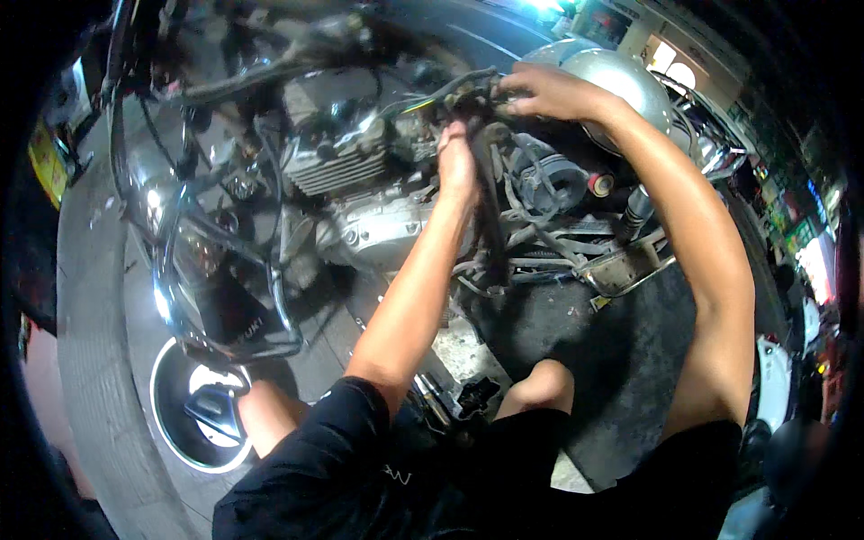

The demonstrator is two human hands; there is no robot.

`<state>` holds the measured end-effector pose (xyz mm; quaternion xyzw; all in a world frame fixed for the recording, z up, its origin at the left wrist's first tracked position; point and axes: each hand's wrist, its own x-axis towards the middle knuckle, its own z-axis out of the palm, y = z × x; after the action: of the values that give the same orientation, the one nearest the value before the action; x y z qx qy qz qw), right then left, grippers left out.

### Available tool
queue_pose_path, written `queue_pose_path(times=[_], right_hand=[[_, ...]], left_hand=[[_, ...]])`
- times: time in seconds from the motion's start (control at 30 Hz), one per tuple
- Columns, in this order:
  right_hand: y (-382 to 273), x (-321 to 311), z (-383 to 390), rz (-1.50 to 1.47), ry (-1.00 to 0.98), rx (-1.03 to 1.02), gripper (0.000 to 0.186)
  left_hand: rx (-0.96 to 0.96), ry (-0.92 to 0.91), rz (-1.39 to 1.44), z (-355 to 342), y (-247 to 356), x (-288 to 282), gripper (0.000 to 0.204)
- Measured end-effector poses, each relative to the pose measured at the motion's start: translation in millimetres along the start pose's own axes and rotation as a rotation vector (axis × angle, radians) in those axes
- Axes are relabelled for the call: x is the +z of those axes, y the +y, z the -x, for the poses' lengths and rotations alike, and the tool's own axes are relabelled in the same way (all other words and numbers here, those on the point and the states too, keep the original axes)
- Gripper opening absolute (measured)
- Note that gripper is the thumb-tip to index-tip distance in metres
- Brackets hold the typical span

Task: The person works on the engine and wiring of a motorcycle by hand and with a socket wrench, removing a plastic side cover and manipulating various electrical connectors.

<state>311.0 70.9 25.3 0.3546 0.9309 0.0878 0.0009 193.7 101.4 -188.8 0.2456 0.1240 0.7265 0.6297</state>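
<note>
We crouch on a dark, stained workshop floor [630, 360] with a stripped motorcycle ahead, its finned engine [337, 157] just left of both our hands and a silver fuel tank [621, 76] behind the right one. The wiring bundle [459, 90] hangs exposed above the engine, probably so we can reach it. Our right hand [540, 90] pinches its upper end; our left hand [456, 157], just below, closes around dark cables trailing down from it.

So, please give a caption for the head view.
Both hands, left and right, work on wiring above a motorcycle engine.
</note>
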Motion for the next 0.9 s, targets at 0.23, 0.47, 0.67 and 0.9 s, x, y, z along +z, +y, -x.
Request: queue_pose_path(times=[0.23,0.47,0.67,0.9], right_hand=[[11,-9,-28,0.007,-0.270,0.075,0.051],[2,-22,-41,-0.052,-0.387,0.137,0.049],[-3,-30,-45,-0.092,-0.428,0.217,0.048],[1,-19,-38,-0.184,-0.303,0.196,0.037]], left_hand=[[-0.266,-0.190,0.069,28,37,13,0.058],[-0.293,-0.261,-0.045,18,53,16,0.051],[-0.309,-0.241,0.003,9,50,12,0.053],[-0.282,-0.307,-0.132,19,63,21,0.059]])
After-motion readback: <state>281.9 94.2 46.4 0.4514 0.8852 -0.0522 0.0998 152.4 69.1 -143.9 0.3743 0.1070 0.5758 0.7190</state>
